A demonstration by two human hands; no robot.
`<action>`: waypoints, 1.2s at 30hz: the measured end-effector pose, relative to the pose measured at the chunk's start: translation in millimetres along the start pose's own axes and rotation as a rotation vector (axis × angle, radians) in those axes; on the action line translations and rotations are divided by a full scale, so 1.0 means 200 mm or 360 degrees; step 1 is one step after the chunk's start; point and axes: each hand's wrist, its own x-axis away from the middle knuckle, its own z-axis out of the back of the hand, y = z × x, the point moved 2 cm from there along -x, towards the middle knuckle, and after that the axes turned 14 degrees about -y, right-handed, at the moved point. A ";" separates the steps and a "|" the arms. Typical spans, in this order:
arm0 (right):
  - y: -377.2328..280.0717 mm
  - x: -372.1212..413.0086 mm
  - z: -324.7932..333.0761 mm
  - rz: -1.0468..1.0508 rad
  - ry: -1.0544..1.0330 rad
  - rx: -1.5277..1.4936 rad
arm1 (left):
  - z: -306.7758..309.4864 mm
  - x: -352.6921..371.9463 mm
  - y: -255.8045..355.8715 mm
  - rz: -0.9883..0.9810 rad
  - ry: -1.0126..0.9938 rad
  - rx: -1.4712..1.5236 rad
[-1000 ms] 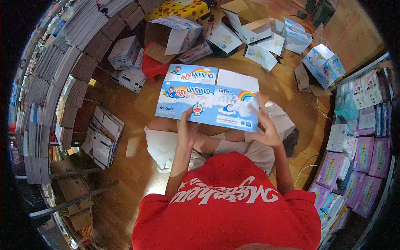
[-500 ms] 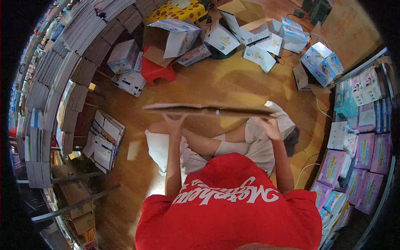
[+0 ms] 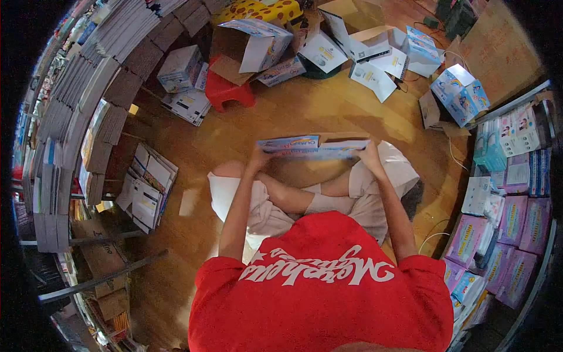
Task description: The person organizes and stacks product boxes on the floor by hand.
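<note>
A light-blue printed cardboard box [image 3: 314, 154] is held in front of me above my crossed legs, a long narrow side showing with flaps along its top. Its left end is in my left hand [image 3: 258, 158], fingers closed round the edge. My right hand [image 3: 370, 159] grips the opposite end the same way. Parts of the fingers are hidden behind the cardboard. A gap shows between two upper flaps near the middle.
Opened and folded boxes [image 3: 322, 53] lie ahead, by a red stool [image 3: 229, 88]. Flattened cartons [image 3: 146, 199] lie at left beside tall stacks of paper [image 3: 76, 111]. Shelves on the right hold purple packs [image 3: 466, 237]. A white cable [image 3: 457, 155] runs along the floor.
The cardboard, seen flat and edge-on before, has tilted and opened so its blue printed side and flaps show. My hands have come closer together. The view has shifted slightly.
</note>
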 end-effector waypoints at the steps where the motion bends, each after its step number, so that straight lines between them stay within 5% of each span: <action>1: -0.02 -0.02 0.01 -0.0064 0.0049 -0.0026 | 0.01 -0.03 -0.06 -0.0089 -0.0005 0.0131; 4: -0.11 -0.02 0.03 0.0105 0.0010 0.0112 | 0.02 0.04 0.14 -0.0170 0.0139 0.0039; 7: -0.01 -0.04 -0.03 0.0108 -0.0134 -0.0359 | 0.04 -0.07 -0.18 -0.0007 -0.0039 0.0142; 10: 0.03 -0.06 0.01 0.0180 -0.0143 -0.0242 | 0.05 -0.04 0.12 -0.0270 0.0012 0.0156; 13: -0.08 -0.08 0.04 0.0169 -0.0156 -0.0544 | 0.08 -0.03 0.24 0.0299 0.0204 0.0510; 15: -0.08 -0.10 0.00 0.0073 -0.0095 -0.0754 | 0.06 -0.09 0.03 0.0268 0.0158 0.0345; 16: -0.01 -0.14 -0.04 -0.0092 -0.0217 -0.0656 | 0.06 -0.12 -0.03 0.0249 0.0138 0.0262; 19: 0.14 -0.15 -0.23 -0.0363 0.0130 0.1027 | 0.01 -0.03 0.10 0.0411 0.0220 -0.0817; 20: -0.08 -0.02 -0.25 -0.0421 0.0118 0.1464 | 0.01 -0.02 0.09 0.0213 0.0134 -0.0932; 24: -0.04 -0.07 -0.28 -0.0500 -0.0243 0.1063 | -0.13 -0.12 -0.28 0.0750 -0.1049 -0.1520; 27: 0.01 -0.07 -0.28 -0.0584 -0.0231 0.1020 | -0.11 -0.16 -0.24 0.0766 -0.1096 -0.1440; 29: 0.00 -0.07 -0.29 -0.0470 -0.0201 0.1094 | 0.06 -0.29 -0.33 0.0663 -0.0862 -0.0556; 30: -0.02 -0.07 -0.30 -0.0414 -0.0174 0.1127 | 0.14 -0.36 -0.24 0.0446 -0.0446 -0.0463; 32: -0.06 -0.03 -0.30 -0.0285 -0.0106 0.1227 | 0.29 -0.39 0.12 -0.0214 0.0631 -0.0656; 34: -0.09 -0.02 -0.29 -0.0233 -0.0093 0.1163 | 0.47 -0.38 0.70 -0.0170 0.1025 -0.0749; 36: -0.08 -0.03 -0.29 -0.0255 -0.0078 0.1227 | 0.63 -0.49 0.93 -0.0445 0.1301 -0.0884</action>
